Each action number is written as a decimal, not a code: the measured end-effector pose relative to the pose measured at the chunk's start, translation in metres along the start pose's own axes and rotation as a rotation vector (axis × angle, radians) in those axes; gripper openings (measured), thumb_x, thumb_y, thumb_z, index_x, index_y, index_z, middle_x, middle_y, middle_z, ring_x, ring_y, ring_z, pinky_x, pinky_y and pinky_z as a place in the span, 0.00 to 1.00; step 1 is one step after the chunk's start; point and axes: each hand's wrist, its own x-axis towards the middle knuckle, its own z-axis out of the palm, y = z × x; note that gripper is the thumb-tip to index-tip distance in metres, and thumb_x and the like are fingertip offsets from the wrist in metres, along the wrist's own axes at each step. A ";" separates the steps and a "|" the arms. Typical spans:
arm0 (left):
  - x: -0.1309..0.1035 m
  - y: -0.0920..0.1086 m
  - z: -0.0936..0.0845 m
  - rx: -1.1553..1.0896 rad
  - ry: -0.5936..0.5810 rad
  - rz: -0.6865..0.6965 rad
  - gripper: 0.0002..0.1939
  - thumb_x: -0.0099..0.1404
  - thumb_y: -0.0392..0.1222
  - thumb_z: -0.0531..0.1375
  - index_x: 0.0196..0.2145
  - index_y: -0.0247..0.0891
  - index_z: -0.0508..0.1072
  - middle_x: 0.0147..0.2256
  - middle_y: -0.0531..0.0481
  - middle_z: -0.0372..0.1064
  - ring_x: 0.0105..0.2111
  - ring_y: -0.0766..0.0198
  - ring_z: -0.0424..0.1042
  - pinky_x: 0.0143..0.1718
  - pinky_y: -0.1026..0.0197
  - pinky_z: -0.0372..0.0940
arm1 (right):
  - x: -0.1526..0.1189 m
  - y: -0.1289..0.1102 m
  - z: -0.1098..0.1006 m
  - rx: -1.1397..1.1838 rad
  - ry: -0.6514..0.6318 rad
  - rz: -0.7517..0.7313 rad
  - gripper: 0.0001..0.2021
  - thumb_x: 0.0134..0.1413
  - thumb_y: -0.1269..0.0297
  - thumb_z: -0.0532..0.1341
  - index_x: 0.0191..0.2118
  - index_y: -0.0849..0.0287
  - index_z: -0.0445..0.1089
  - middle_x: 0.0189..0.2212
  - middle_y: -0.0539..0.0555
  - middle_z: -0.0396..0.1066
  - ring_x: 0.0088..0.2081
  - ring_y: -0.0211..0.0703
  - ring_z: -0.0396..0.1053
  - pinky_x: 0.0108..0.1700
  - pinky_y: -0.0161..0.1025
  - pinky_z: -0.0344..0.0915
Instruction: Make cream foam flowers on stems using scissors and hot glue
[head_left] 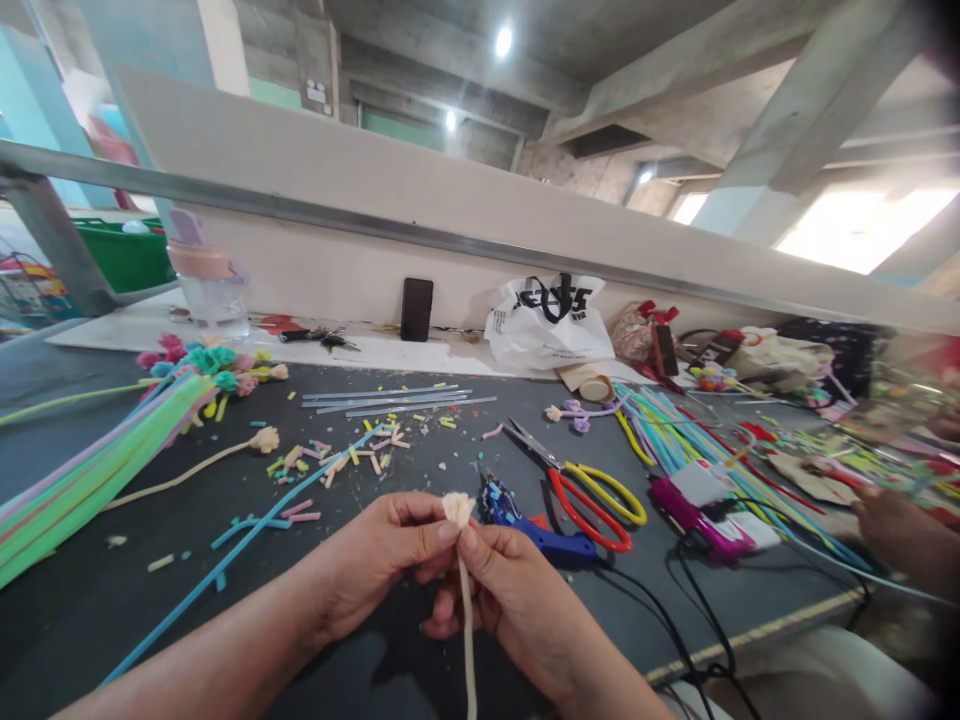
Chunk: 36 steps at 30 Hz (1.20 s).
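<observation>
My left hand and my right hand meet low in the middle, both closed. Between their thumbs and fingers they pinch a cream pipe-cleaner flower just under its head; its pale stem hangs down toward me. To the right of my hands lie a blue glue gun, its nozzle end cluttered with bits, and scissors with red and yellow handles, blades apart. A similar cream flower rests to the left. Beside my left forearm runs a long blue pipe cleaner.
Bundled pipe-cleaner flowers lie at left. Short cut pieces and clear glue sticks are scattered mid-table. At the back stand a bottle, a phone and a white bag. Black cables and another person's hand are at right.
</observation>
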 end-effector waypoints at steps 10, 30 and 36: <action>-0.001 0.006 -0.003 -0.163 0.120 -0.044 0.10 0.57 0.44 0.62 0.33 0.33 0.73 0.30 0.48 0.70 0.31 0.65 0.71 0.40 0.59 0.63 | -0.005 -0.019 -0.020 -0.834 0.500 -0.423 0.12 0.48 0.54 0.61 0.28 0.59 0.72 0.20 0.52 0.68 0.23 0.39 0.65 0.27 0.35 0.61; 0.001 -0.004 -0.002 -0.009 0.065 -0.139 0.10 0.54 0.42 0.64 0.29 0.31 0.71 0.25 0.50 0.70 0.20 0.70 0.68 0.26 0.65 0.64 | 0.000 -0.013 0.000 -0.783 0.501 -0.261 0.09 0.44 0.59 0.59 0.21 0.59 0.65 0.16 0.48 0.63 0.20 0.37 0.59 0.22 0.34 0.58; 0.001 -0.001 -0.006 -0.003 0.130 -0.179 0.12 0.55 0.44 0.63 0.30 0.31 0.71 0.25 0.51 0.69 0.19 0.71 0.68 0.25 0.65 0.66 | 0.000 -0.010 -0.006 -0.931 0.500 -0.305 0.06 0.47 0.67 0.55 0.23 0.59 0.65 0.16 0.46 0.62 0.19 0.35 0.60 0.22 0.32 0.58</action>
